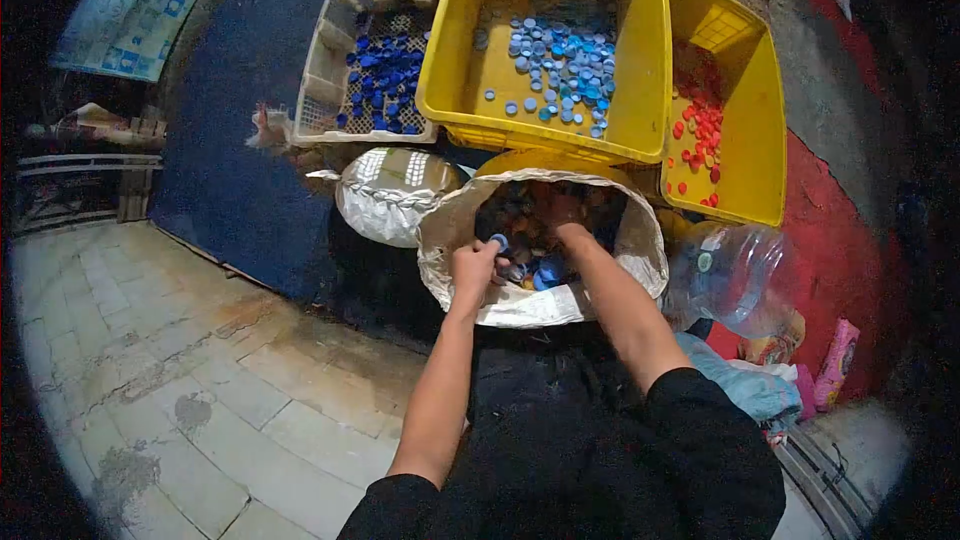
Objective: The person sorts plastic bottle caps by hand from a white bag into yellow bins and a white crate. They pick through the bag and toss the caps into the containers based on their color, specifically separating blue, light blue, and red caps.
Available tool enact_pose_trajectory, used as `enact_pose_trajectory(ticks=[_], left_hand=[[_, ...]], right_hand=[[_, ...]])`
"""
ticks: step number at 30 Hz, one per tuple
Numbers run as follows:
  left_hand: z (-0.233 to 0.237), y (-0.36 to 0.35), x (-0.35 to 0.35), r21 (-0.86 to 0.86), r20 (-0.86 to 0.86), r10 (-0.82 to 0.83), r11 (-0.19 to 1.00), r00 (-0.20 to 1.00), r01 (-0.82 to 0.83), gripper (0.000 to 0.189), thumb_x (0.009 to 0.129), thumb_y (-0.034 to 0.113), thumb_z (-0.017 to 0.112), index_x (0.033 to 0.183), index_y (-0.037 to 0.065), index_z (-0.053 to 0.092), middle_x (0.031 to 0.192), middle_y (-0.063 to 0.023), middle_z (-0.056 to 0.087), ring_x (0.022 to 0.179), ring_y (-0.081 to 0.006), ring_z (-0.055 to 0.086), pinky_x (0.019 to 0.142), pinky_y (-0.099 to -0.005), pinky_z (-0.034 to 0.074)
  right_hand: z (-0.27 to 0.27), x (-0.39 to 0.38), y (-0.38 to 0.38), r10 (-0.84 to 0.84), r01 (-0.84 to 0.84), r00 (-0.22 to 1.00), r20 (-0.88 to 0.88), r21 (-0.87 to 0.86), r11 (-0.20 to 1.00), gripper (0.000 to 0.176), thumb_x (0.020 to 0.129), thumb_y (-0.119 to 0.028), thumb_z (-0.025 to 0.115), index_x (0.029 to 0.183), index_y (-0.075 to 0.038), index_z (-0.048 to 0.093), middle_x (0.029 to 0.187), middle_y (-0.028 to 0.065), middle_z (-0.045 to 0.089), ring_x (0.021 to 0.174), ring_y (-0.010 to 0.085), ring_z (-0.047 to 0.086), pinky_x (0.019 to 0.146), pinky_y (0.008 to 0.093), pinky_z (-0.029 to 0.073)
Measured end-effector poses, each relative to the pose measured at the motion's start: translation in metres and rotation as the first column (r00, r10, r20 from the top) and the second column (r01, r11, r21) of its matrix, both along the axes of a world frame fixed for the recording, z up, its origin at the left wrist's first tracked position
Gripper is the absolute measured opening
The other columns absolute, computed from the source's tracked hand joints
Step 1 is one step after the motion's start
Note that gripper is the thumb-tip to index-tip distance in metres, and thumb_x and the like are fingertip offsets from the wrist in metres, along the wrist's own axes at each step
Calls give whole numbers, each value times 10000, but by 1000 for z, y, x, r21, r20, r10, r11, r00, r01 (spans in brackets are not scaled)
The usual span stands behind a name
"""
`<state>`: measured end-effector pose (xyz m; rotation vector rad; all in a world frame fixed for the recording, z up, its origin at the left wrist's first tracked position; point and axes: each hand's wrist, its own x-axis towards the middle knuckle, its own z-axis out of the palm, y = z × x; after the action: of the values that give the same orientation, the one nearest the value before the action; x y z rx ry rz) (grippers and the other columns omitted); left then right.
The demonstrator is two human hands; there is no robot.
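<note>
A white woven sack (437, 258) stands open in front of me, with mixed bottle caps (520, 270) of several colours inside. At the sack's near left side is my left hand (477, 268), closed, with a light blue bottle cap (499, 241) pinched at its fingertips. My right hand (566, 214) reaches down into the sack among the dark caps; its fingers are lost in shadow. Behind the sack, a large yellow crate (440, 90) holds light blue caps (568, 60).
A white perforated crate (315, 90) with dark blue caps is at the left; a second yellow crate (757, 150) with red caps is at the right. A tied white sack (385, 195) and a big clear plastic bottle (735, 275) flank the open sack.
</note>
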<state>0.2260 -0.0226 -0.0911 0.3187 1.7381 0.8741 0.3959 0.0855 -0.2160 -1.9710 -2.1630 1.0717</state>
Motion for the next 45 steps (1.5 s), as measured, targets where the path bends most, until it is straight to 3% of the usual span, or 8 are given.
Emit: enact_pose_trajectory(ticks=[5, 11, 15, 29, 33, 38, 43, 45], left_hand=[[12, 23, -16, -136, 294, 57, 991, 954, -17, 127, 868, 98, 542, 884, -26, 563, 810, -129, 642, 658, -173, 605, 600, -259, 495], [-23, 42, -8, -97, 850, 206, 966, 485, -241, 336, 890, 289, 521, 1077, 12, 555, 972, -132, 623, 690, -160, 569, 529, -258, 448], [-107, 60, 5, 11, -13, -284, 959, 959, 285, 295, 857, 282, 577, 989, 23, 633, 985, -88, 649, 844, -223, 629, 674, -358, 485], [9, 85, 8, -207, -270, -870, 470, 412, 858, 395, 839, 348, 600, 1002, -10, 639, 1005, -114, 665, 823, -181, 630, 677, -363, 476], [37, 61, 16, -206, 307, -527, 776, 792, 596, 425, 832, 504, 551, 999, 123, 640, 836, -25, 594, 722, -152, 512, 642, -313, 403], [78, 10, 10, -264, 705, -135, 861, 696, 434, 350, 827, 487, 580, 922, 150, 577, 670, 35, 475, 551, -128, 475, 497, -263, 375], [149, 89, 44, 3, 784, 40, 998, 619, -67, 362, 887, 463, 551, 994, 117, 555, 831, -46, 572, 665, -186, 556, 547, -298, 486], [167, 134, 16, 386, 828, -380, 920, 413, 72, 639, 893, 605, 417, 1293, 107, 415, 1187, -144, 509, 1009, -318, 550, 815, -433, 508]], right_hand=[[5, 37, -21, -422, 294, 881, -215, -449, 844, 556, 891, -417, 561, 1303, -56, 462, 1196, 176, 572, 933, 282, 622, 771, 402, 513], [146, 56, -57, -849, 124, 69, -524, -840, 528, 331, 919, -98, 508, 1233, 6, 503, 1076, 134, 614, 887, 213, 626, 768, 340, 552], [174, 70, -85, -881, 42, -230, -413, -909, 415, 380, 808, 15, 473, 1185, 6, 525, 1062, 167, 593, 914, 298, 613, 856, 453, 528], [195, 79, -114, -872, 130, -294, -392, -920, 369, 294, 877, -218, 525, 1037, 19, 596, 983, 164, 610, 932, 319, 604, 880, 476, 499], [190, 69, -109, -874, 87, -386, -296, -955, 285, 287, 907, -219, 500, 1009, 31, 601, 975, 167, 608, 947, 303, 599, 878, 439, 497], [165, 50, -103, -931, 61, -319, -177, -984, 167, 338, 893, -300, 548, 1051, -2, 526, 907, 147, 565, 848, 281, 585, 785, 439, 523], [250, 45, -5, -694, 14, -416, -588, -767, 642, 347, 945, -376, 474, 1042, -47, 531, 958, 92, 602, 890, 232, 589, 792, 384, 514], [316, 44, 23, -688, 283, -214, -693, -718, 636, 787, 900, -590, 412, 1449, -67, 200, 1471, 155, 282, 1351, 293, 294, 1088, 488, 231]])
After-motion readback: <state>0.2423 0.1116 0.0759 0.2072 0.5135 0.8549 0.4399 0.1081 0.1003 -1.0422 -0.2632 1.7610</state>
